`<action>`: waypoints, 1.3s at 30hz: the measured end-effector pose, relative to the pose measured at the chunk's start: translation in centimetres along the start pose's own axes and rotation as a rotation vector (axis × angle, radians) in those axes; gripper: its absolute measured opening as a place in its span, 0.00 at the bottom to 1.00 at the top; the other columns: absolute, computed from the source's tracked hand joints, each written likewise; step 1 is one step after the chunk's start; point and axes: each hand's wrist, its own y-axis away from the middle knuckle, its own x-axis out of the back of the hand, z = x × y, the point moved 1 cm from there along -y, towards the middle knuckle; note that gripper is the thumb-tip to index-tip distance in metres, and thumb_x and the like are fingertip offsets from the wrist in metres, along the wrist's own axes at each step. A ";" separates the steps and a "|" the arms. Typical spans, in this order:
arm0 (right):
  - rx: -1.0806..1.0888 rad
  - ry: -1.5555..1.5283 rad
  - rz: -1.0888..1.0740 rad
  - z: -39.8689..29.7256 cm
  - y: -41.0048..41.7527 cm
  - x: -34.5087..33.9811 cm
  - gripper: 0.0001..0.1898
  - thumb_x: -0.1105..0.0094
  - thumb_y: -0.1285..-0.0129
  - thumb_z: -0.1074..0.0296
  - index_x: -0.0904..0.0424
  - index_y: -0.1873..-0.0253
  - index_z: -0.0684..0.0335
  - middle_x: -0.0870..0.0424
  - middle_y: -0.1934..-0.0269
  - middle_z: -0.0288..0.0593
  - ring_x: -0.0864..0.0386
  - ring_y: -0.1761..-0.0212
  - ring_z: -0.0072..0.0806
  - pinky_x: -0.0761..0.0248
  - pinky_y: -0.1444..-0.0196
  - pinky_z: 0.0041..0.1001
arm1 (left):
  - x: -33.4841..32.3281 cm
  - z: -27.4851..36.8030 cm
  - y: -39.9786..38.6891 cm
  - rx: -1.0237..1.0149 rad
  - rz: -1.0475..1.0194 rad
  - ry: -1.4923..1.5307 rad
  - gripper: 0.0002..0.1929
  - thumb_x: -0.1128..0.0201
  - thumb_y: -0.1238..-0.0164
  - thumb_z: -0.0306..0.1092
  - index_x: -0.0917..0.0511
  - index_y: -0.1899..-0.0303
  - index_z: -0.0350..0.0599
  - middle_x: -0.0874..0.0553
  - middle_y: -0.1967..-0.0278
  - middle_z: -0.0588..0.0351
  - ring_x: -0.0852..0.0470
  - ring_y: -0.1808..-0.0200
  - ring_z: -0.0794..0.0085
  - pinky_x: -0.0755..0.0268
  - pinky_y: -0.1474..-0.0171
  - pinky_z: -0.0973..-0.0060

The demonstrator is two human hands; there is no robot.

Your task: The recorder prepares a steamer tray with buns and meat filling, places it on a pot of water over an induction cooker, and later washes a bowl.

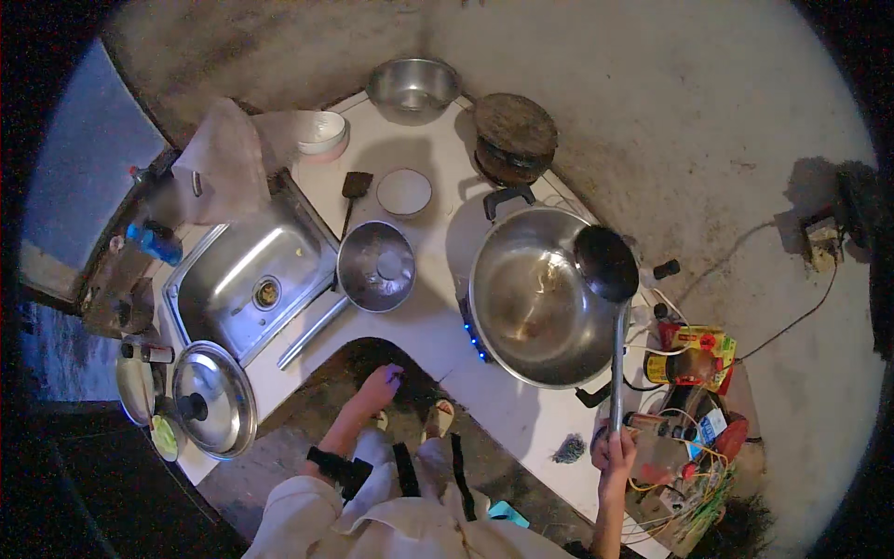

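Observation:
My right hand (614, 451) is closed around the metal handle of a large wok ladle (617, 370). The ladle's dark, round bowl covers part of the right rim of a wide steel wok (538, 314) with two black handles. A thin, shiny brownish film shows on the wok's bottom. Blue lights glow on the cooker (475, 342) beneath it. My left hand (383, 386) hangs over the floor at the counter's inner edge, fingers loosely bent, with nothing visible in it. Nearest it on the counter are a steel bowl (376, 267) and a metal tube-like handle (314, 334).
A steel sink (258, 279) and a pot lid (213, 402) lie left. Behind are a spatula (357, 185), a white bowl (404, 192), a steel basin (413, 91) and a round wooden block (515, 133). A scouring pad (569, 448), bottles, packets and cables crowd the right.

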 end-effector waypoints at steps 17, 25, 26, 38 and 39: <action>0.297 0.091 -0.168 10.6 -14.1 -26.0 0.11 0.55 0.45 0.67 0.37 0.58 0.61 0.44 0.85 0.26 0.47 0.86 0.11 0.54 0.86 0.13 | 9.4 -6.3 6.1 0.024 0.210 -0.056 0.12 0.55 0.53 0.29 0.30 0.65 0.38 0.27 0.69 0.40 0.29 0.63 0.55 0.37 0.60 0.67; 0.465 0.442 -0.019 13.5 -16.2 -28.4 0.12 0.53 0.47 0.67 0.38 0.58 0.64 0.36 0.79 0.33 0.39 0.79 0.18 0.44 0.78 0.18 | 10.3 -11.0 12.3 0.347 0.067 0.042 0.12 0.55 0.51 0.32 0.31 0.65 0.36 0.27 0.66 0.41 0.29 0.64 0.53 0.36 0.62 0.65; 0.248 0.433 0.016 13.5 -16.2 -28.4 0.12 0.53 0.48 0.67 0.38 0.59 0.64 0.32 0.75 0.39 0.35 0.74 0.25 0.41 0.70 0.23 | 10.4 -11.1 12.7 0.344 0.059 0.058 0.12 0.54 0.51 0.32 0.31 0.65 0.36 0.27 0.66 0.42 0.29 0.64 0.53 0.36 0.62 0.65; 0.355 0.569 -0.009 14.7 -17.9 -29.7 0.18 0.48 0.54 0.71 0.38 0.56 0.64 0.29 0.67 0.48 0.31 0.65 0.38 0.40 0.60 0.29 | 10.3 -12.2 13.6 0.243 0.071 -0.066 0.15 0.55 0.48 0.38 0.33 0.63 0.38 0.28 0.65 0.43 0.28 0.63 0.54 0.36 0.62 0.64; 0.377 0.544 -0.013 15.1 -18.8 -30.0 0.18 0.48 0.56 0.73 0.38 0.57 0.64 0.30 0.67 0.47 0.31 0.65 0.37 0.40 0.60 0.28 | 11.0 -11.2 13.5 0.269 0.099 -0.060 0.14 0.56 0.48 0.38 0.33 0.63 0.38 0.28 0.65 0.44 0.29 0.63 0.54 0.36 0.61 0.64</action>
